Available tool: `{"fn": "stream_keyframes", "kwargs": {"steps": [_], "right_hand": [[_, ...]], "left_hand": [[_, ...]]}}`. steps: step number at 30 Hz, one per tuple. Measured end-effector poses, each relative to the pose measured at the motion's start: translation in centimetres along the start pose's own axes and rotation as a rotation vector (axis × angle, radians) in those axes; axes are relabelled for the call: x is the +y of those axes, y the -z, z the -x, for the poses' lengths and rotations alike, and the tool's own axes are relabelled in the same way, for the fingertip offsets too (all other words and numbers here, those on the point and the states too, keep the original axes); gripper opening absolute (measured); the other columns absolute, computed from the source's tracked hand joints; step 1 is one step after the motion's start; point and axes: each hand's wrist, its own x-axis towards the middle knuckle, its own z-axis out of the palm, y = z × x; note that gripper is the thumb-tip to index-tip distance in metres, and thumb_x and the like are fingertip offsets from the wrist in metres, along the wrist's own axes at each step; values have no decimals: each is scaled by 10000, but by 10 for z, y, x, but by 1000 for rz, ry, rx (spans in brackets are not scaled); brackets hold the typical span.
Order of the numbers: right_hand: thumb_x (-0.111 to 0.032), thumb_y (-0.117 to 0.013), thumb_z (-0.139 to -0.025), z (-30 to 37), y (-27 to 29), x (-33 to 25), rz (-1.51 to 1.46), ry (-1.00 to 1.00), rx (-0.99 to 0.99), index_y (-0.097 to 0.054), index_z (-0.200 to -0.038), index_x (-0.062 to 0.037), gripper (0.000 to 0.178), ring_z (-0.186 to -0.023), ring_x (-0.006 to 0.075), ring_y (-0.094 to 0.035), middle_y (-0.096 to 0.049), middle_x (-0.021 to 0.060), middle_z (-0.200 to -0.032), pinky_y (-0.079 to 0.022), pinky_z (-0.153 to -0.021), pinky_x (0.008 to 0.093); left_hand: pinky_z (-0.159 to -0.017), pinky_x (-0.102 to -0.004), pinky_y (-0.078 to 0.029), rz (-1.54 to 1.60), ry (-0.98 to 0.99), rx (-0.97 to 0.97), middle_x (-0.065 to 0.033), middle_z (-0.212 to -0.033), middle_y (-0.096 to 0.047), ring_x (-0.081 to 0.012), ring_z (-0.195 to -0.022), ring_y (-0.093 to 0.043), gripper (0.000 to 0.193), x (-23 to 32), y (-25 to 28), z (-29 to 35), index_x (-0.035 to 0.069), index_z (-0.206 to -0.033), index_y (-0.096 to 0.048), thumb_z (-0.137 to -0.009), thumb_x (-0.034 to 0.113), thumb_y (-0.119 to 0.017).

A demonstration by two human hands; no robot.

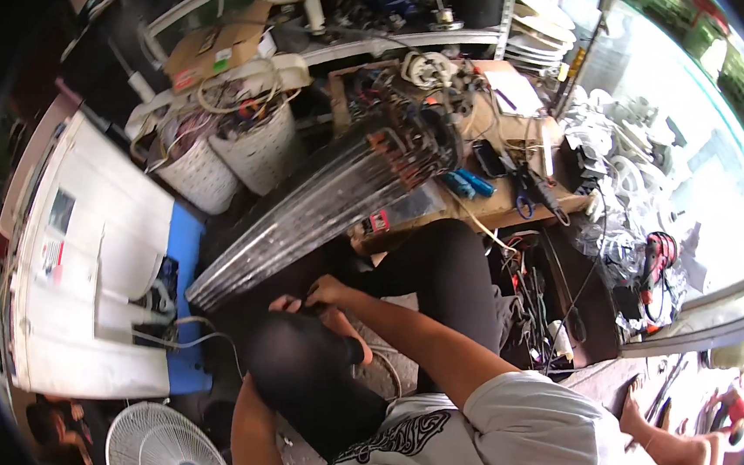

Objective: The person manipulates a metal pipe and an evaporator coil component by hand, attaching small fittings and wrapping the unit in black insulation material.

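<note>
Reaching forward, a person in a white printed shirt bends over a long finned coil [322, 202] that slants down from the cluttered bench [496, 209] toward the floor. The right hand [325, 292] curls at the coil's lower end, seemingly touching it; whether it grips I cannot tell. The left hand [283, 304] sits just beside, mostly hidden behind the head. A white appliance casing [95, 254] lies to the left, a fan [167, 444] below it.
</note>
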Motion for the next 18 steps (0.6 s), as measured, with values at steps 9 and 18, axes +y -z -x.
{"fn": "stream_keyframes", "kwargs": {"steps": [9, 18], "right_hand": [[-228, -743, -783, 20, -32, 19, -552, -447, -70, -652, -1029, 8, 353, -793, 397, -695, -607, 200, -1031, -615, -551, 529], [-224, -678, -900, -8, -23, 19, -1058, -423, 357, -671, -1045, -34, 239, -1124, 336, -594, -658, 148, -1031, -530, -867, 570]], "left_hand": [[-786, -368, -473, -314, -204, -67, -118, -859, -619, -261, -858, -622, 146, -32, -2, -15, 52, -874, -626, -771, 59, -729], [-757, -432, -450, -589, -345, -31, -199, -901, -537, -323, -852, -580, 302, -29, -8, -1, 36, -893, -550, -633, -72, -658]]}}
